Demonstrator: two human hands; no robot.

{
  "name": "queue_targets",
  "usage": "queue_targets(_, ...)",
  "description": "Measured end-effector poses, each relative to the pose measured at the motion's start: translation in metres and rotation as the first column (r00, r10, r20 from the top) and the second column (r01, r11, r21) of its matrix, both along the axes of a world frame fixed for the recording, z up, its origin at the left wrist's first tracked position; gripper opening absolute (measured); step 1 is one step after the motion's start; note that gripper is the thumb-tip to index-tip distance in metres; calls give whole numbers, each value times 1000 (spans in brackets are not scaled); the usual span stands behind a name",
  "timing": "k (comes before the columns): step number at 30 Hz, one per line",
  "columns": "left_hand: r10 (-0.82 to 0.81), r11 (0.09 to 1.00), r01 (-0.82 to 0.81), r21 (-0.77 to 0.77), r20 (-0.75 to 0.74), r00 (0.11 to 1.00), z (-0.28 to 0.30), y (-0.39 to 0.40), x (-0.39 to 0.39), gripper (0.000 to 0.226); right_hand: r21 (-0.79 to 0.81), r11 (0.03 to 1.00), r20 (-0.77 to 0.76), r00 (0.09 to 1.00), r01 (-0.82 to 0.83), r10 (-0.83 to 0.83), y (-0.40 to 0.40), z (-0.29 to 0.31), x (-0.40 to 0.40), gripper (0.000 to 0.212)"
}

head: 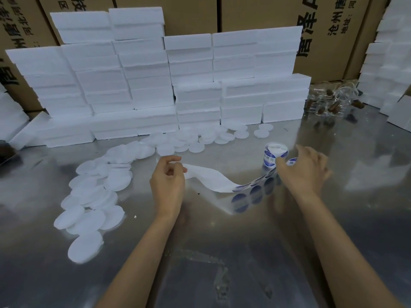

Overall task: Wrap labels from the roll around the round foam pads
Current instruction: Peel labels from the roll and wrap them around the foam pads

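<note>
A white backing strip (pixel 211 177) from the label roll curves across the steel table between my hands. My left hand (pixel 168 181) pinches its bare left end. My right hand (pixel 303 168) holds the strip where round blue labels (pixel 255 192) still sit on it, fingers curled at a label. A labelled stack of foam pads (pixel 274 153) stands just beyond my right hand. Several round white foam pads (pixel 95 196) lie in a loose trail on the left and along the back.
White foam boxes (pixel 155 81) are stacked in a wall across the back, with more at the right edge (pixel 391 63). Clear glass jars with corks (pixel 331 101) lie at the back right. Cardboard cartons stand behind. The steel table (pixel 222 252) reflects light.
</note>
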State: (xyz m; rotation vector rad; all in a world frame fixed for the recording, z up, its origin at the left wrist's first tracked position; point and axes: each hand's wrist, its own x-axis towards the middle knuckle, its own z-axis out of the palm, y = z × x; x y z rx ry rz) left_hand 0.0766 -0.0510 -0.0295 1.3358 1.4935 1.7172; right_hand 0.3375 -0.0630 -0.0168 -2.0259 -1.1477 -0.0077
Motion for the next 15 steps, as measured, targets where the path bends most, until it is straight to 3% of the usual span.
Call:
queue_targets(4,18,995,-5,98,-134,991,16,26,3,22,132,976,51,984,-174,168,1,0,-21,39)
queue_targets(7,-17,1000,23,12,-357,934,27,68,7,19,166,912,120,926,-375,358,-1,0,-45,30)
queue_targets(10,-190,968,36,-249,-628,754,27,114,12,27,114,852,183,853,-511,488,-6,-2,-62,32)
queue_targets(13,-367,901,30,-433,-723,585,18,142,17,42,102,834,154,836,-543,526,-7,-3,-64,34)
queue_targets(15,-387,888,-8,-460,-755,529,11,152,21,36,121,838,131,845,-532,518,-6,-2,-63,33)
